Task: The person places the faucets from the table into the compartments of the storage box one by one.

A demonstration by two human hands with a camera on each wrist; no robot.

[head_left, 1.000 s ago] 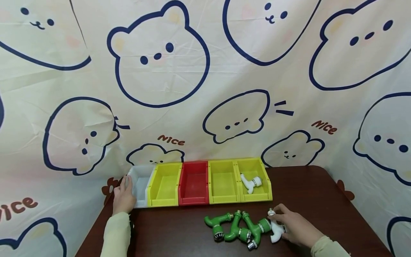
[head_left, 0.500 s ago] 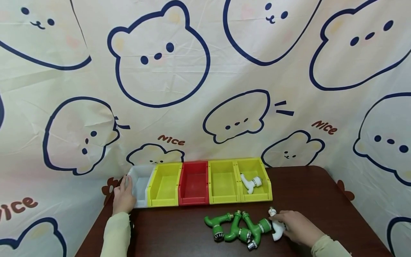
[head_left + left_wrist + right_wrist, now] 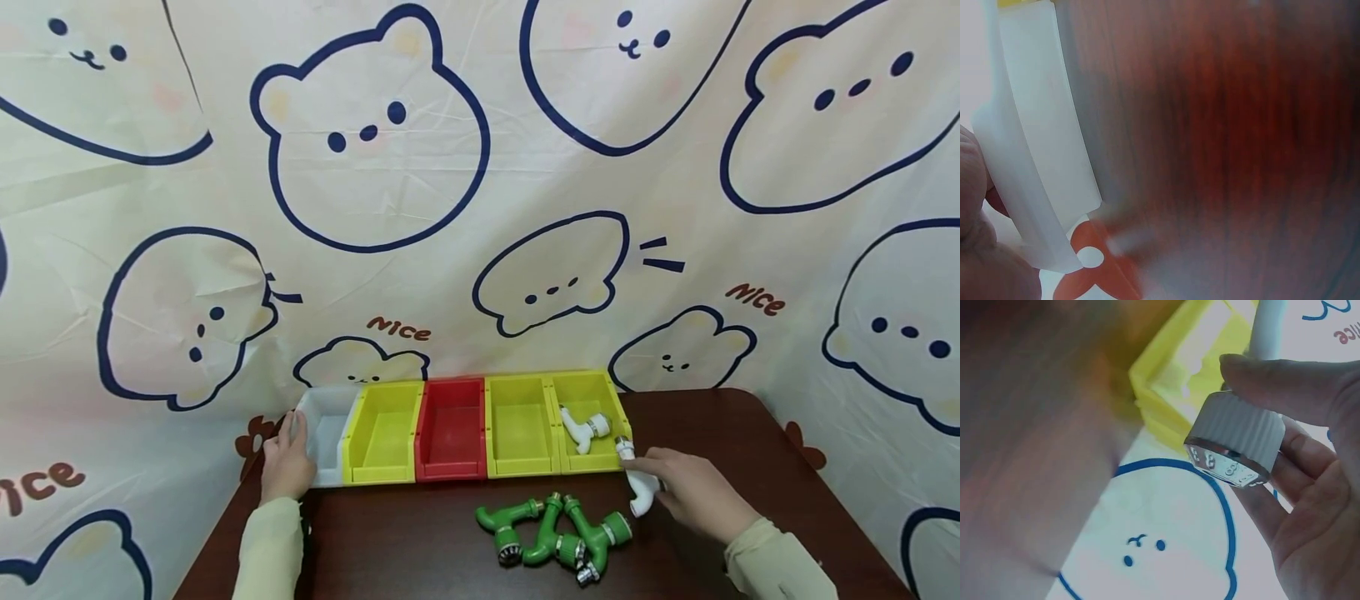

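Note:
My right hand [image 3: 697, 493] pinches a white plastic tap [image 3: 641, 487] by its body, just off the front right corner of the rightmost yellow bin [image 3: 594, 463]. In the right wrist view, the tap's ribbed knob [image 3: 1238, 428] sits between thumb and fingers. Another white tap [image 3: 583, 429] lies inside that bin. At the far left end of the row, my left hand [image 3: 287, 462] holds the side wall of a white bin [image 3: 326, 477]; part of its grip is hidden in the left wrist view.
Between the white and rightmost bins stand a yellow bin [image 3: 384, 433], a red bin [image 3: 452, 429] and another yellow bin [image 3: 521, 425]. Three green taps [image 3: 555, 537] lie close together on the dark wooden table [image 3: 405, 550]. A cartoon-print cloth [image 3: 420, 292] hangs behind.
My right hand has lifted the white tap from beside the green taps and moved it forward to the rightmost bin's corner. My left hand stays in place.

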